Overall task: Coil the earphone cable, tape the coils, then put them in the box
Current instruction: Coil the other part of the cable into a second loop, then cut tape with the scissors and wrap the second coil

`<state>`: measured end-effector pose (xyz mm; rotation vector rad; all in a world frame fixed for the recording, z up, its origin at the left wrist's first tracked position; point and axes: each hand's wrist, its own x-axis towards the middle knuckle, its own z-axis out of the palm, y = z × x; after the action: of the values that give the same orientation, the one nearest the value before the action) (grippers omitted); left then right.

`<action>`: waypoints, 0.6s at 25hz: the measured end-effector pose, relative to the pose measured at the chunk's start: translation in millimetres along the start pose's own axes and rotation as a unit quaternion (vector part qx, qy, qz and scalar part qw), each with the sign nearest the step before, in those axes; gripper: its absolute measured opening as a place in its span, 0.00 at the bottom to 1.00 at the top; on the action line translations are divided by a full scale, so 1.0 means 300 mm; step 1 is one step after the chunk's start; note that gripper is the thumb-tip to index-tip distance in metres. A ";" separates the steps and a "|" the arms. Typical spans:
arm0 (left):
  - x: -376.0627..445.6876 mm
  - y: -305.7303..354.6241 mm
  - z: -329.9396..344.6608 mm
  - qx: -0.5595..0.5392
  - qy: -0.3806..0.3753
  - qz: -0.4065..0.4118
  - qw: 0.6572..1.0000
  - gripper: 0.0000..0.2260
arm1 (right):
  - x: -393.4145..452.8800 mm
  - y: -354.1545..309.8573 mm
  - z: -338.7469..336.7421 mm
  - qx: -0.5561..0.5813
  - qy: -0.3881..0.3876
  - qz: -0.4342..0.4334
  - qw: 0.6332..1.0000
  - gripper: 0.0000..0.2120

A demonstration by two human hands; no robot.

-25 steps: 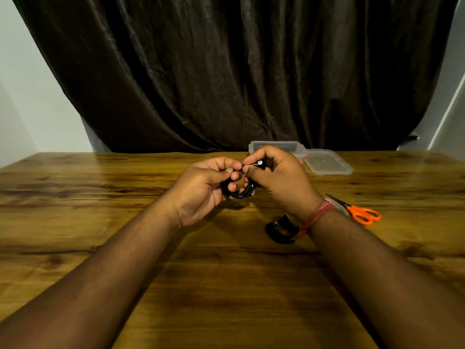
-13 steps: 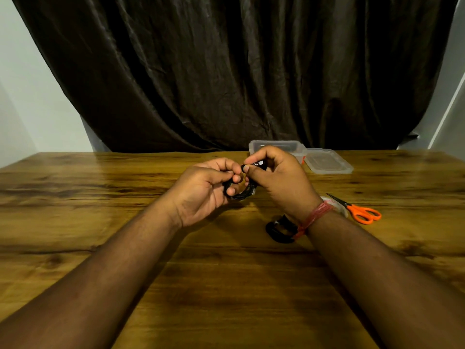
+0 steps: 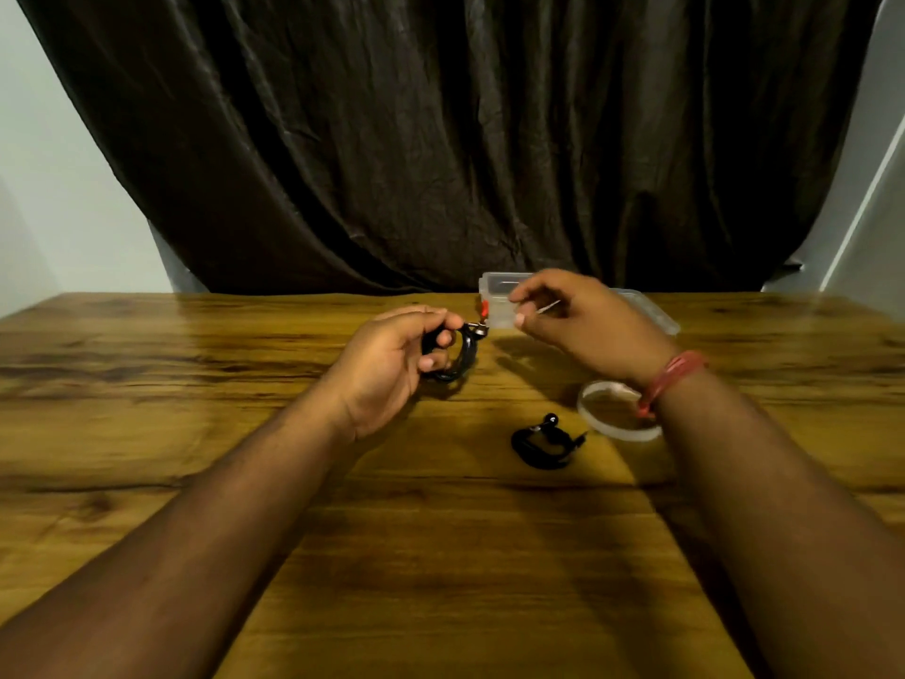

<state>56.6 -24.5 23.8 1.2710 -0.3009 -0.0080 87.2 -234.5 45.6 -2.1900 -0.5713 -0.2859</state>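
The left hand [image 3: 392,365] grips a coiled black earphone cable [image 3: 458,352] above the wooden table [image 3: 196,409]. At its three o'clock the right hand [image 3: 583,321], fingers loosely curled, hovers before the clear box [image 3: 494,286]. At five o'clock lie a second coil [image 3: 541,443] and a tape roll [image 3: 607,423].

A wooden table [image 3: 147,374] with pronounced dark grain bands is shown filling the lower half of the view, its surface marked by soft shadows and a dull sheen near the far edge. Behind it, a dark brown curtain [image 3: 440,139] is seen hanging in heavy, creased folds down to the table's far edge. Pale walls [image 3: 59,188] are visible on either side of the curtain, with a white strip running diagonally along the right-hand one.
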 end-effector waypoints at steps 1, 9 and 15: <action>0.003 -0.007 0.002 0.067 0.012 0.014 0.998 0.11 | -0.001 0.012 -0.053 -0.100 -0.019 0.010 0.995 0.05; -0.041 -0.032 0.037 0.454 0.023 0.046 0.889 0.03 | -0.092 0.027 -0.208 -0.304 -0.363 0.225 0.852 0.09; -0.043 -0.041 0.033 0.467 0.018 0.048 0.883 0.06 | -0.075 0.033 -0.147 -0.360 -0.360 0.162 0.845 0.06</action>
<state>43.9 -35.3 12.0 2.2124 -0.3478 0.2775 72.2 -281.1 58.0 -3.0824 -0.5111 0.6491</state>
